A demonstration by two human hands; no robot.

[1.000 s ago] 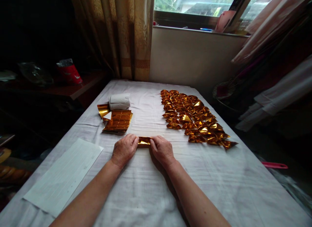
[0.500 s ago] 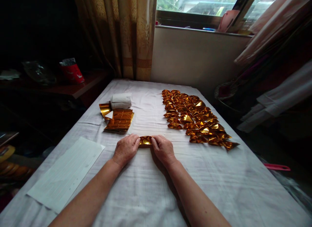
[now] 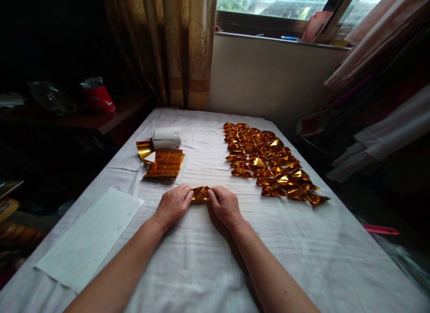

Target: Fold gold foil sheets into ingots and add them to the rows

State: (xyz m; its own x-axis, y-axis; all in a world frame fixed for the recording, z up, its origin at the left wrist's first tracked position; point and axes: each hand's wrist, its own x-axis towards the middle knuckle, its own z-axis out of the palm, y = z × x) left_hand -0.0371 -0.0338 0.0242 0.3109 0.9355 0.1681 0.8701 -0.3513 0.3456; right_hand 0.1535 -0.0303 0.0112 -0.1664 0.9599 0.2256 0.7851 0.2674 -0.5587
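Note:
A small folded piece of gold foil paper (image 3: 200,193) is stretched between my two hands, just above or on the white cloth. My left hand (image 3: 174,202) pinches its left end between thumb and fingers. The right end is pinched by my right hand (image 3: 224,205) in the same way. Both ends of the foil are hidden under the fingers. Beyond my left hand lies a stack of flat gold foil sheets (image 3: 164,164). To the right, rows of several folded gold foil pieces (image 3: 257,163) cover part of the cloth.
A white paper roll (image 3: 166,137) sits behind the foil stack. At the left lies a pale lined sheet (image 3: 90,236) on the cloth-covered table (image 3: 208,268). A red container (image 3: 98,97) stands on a dark side table. Clothes (image 3: 396,129) hang along the right.
Both hands keep their pinch on the foil and have barely moved. The foil's middle shows slightly different creases and shine. The camera view has shifted a little.

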